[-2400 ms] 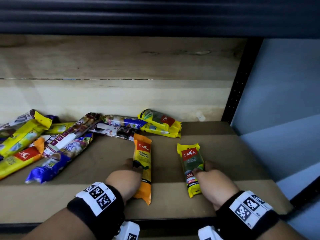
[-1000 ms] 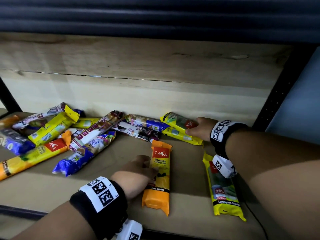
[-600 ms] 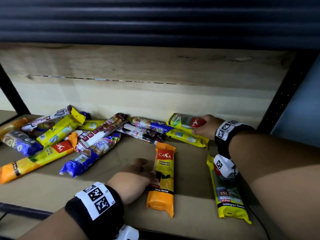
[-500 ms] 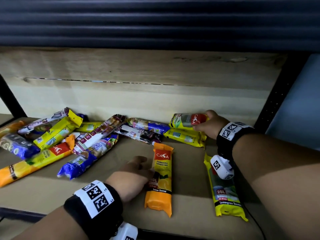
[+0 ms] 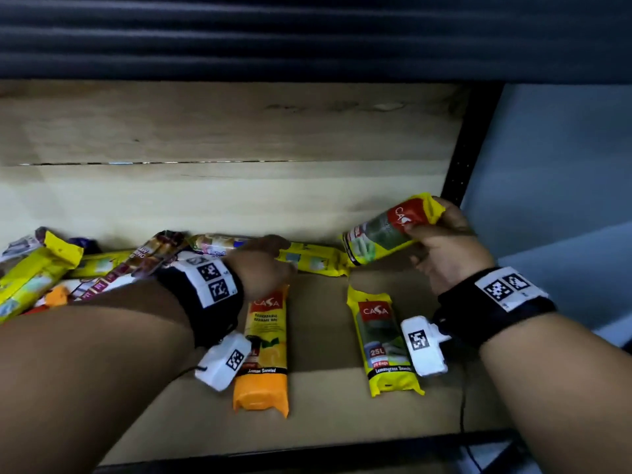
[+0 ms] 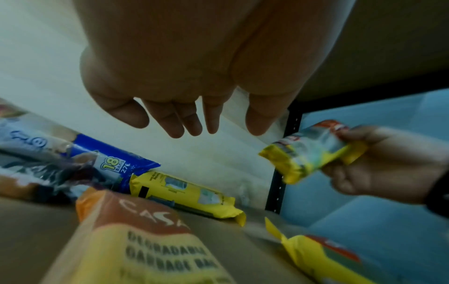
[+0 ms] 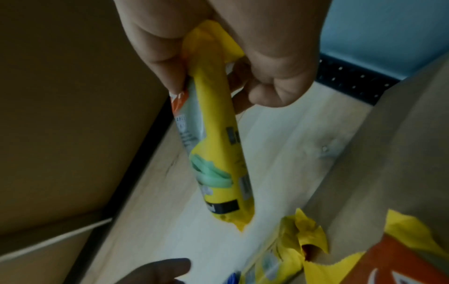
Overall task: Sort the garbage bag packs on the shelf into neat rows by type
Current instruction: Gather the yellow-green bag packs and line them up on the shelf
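Observation:
My right hand (image 5: 441, 241) grips the red-labelled end of a yellow Casa pack (image 5: 386, 230) and holds it tilted in the air at the back right of the shelf. The right wrist view shows that yellow pack (image 7: 216, 153) held between thumb and fingers (image 7: 274, 76). My left hand (image 5: 270, 265) reaches to the back with straight, spread fingers (image 6: 184, 123) and holds nothing. It hovers over a second yellow pack (image 5: 314, 263) lying along the back wall. An orange Casa pack (image 5: 263, 350) and another yellow Casa pack (image 5: 379, 340) lie lengthwise at the front.
A jumbled pile of yellow, blue, purple and orange packs (image 5: 68, 271) fills the left of the wooden shelf (image 5: 325, 415). A black perforated upright (image 5: 461, 159) stands at the back right corner, with a blue wall beyond it. The dark shelf above hangs low.
My right hand has lifted the yellow pack off the back pile and carried it right and up. My left hand has left the orange pack and reached toward the back.

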